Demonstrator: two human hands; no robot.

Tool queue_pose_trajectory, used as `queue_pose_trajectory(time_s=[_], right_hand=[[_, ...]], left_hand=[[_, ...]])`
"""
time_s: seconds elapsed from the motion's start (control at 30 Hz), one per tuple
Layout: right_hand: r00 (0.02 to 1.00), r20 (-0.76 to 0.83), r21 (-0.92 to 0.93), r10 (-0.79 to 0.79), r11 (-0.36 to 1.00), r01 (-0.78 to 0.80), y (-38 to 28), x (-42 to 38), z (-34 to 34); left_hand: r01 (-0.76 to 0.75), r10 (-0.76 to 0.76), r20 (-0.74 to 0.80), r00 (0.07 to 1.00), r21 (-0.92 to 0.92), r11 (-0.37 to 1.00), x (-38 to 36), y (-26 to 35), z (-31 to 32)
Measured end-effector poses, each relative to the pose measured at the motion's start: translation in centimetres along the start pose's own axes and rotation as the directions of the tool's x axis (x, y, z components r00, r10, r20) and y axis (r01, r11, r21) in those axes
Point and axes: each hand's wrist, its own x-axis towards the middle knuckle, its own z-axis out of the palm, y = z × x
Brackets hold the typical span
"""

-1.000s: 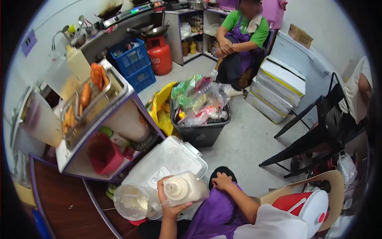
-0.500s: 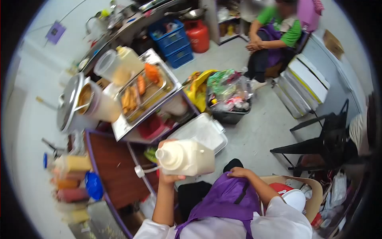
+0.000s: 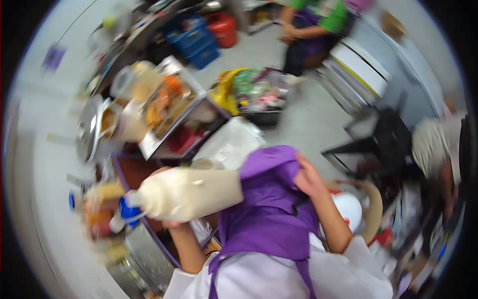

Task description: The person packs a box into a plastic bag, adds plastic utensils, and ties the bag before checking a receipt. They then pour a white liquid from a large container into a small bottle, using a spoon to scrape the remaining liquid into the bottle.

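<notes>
My left hand (image 3: 173, 225) is wrapped round a large plastic bottle (image 3: 199, 194) filled with something cream-coloured. The bottle lies tilted over, its neck to the left and its base against the purple apron (image 3: 266, 219) in this view. A white cap (image 3: 117, 223) dangles from a strap near the uncovered neck. Fingers of my right hand (image 3: 308, 177) are closed on the apron's lower edge, which they hold up and outward beside the bottle's base. Most of my left palm is hidden behind the bottle.
A tray of fried food (image 3: 167, 102) stands at the upper left beside a large pot (image 3: 89, 129). Past the translucent bin (image 3: 231, 144) is a full rubbish bin (image 3: 261, 117). A person (image 3: 318, 25) sits behind; another person (image 3: 438, 149) is at right, near a black chair (image 3: 386, 137).
The bottle has moved left and tipped further onto its side. My right hand has raised the apron's edge towards the bottle's base. The camera view has shifted.
</notes>
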Motion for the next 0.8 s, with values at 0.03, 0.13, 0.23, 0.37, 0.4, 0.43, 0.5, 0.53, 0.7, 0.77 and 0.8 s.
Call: queue_pose_trajectory(time_s=[0.03, 0.13, 0.23, 0.37, 0.4, 0.43, 0.5, 0.53, 0.7, 0.77, 0.8], right_hand=[[0.984, -0.058, -0.404, -0.170, 0.905, 0.132, 1.3, 0.3, -2.8], [0.993, 0.104, -0.972, -0.050, -0.216, 0.090, 3.6, 0.5, -10.8], [0.847, -0.501, -0.814, 0.179, -0.430, -0.390, 7.0, -2.1, -12.1], [0.847, -0.384, -0.923, 0.369, -0.119, -0.366, 14.7, -3.4, -24.0], [0.893, -0.277, -0.939, 0.355, 0.097, -0.330, 15.8, -5.4, -25.8], [0.921, -0.248, -0.919, 0.300, 0.227, -0.321, 17.3, -8.0, -26.4], [0.946, -0.301, -0.873, 0.118, 0.364, -0.323, 21.5, -10.8, -26.7], [0.933, -0.346, -0.794, 0.099, 0.498, -0.348, 23.2, -12.9, -27.4], [0.438, -0.893, -0.386, -0.105, 0.678, -0.625, 34.3, -23.8, -29.7], [0.254, -0.957, -0.250, -0.138, 0.834, -0.491, 37.6, -28.5, -29.7], [0.167, -0.985, -0.088, -0.045, 0.961, -0.261, 39.2, -30.6, -30.6]], left_hand=[[0.060, -0.055, 0.092, 0.994, -0.051, 0.997, 0.0, -1.7, 1.7], [0.265, -0.218, 0.332, 0.918, -0.105, 0.958, -3.8, 0.0, -6.9], [0.423, -0.315, 0.539, 0.781, -0.086, 0.902, 0.4, 0.1, -17.2], [0.605, -0.344, 0.769, 0.539, -0.069, 0.793, 7.3, -8.7, -16.3], [0.658, -0.340, 0.826, 0.449, -0.048, 0.752, 8.5, -12.5, -13.5], [0.696, -0.322, 0.876, 0.360, -0.022, 0.718, 9.3, -16.0, -9.7], [0.729, -0.277, 0.933, 0.231, 0.022, 0.684, 10.7, -20.3, -3.4], [0.735, -0.263, 0.945, 0.194, 0.038, 0.677, 10.5, -21.7, -1.0], [0.748, -0.256, 0.960, 0.117, 0.085, 0.659, 5.0, -22.9, 5.5], [0.736, -0.239, 0.966, 0.095, 0.094, 0.670, 3.3, -22.6, 9.4], [0.771, -0.257, 0.966, 0.033, 0.139, 0.621, 2.0, -23.5, 11.3]])
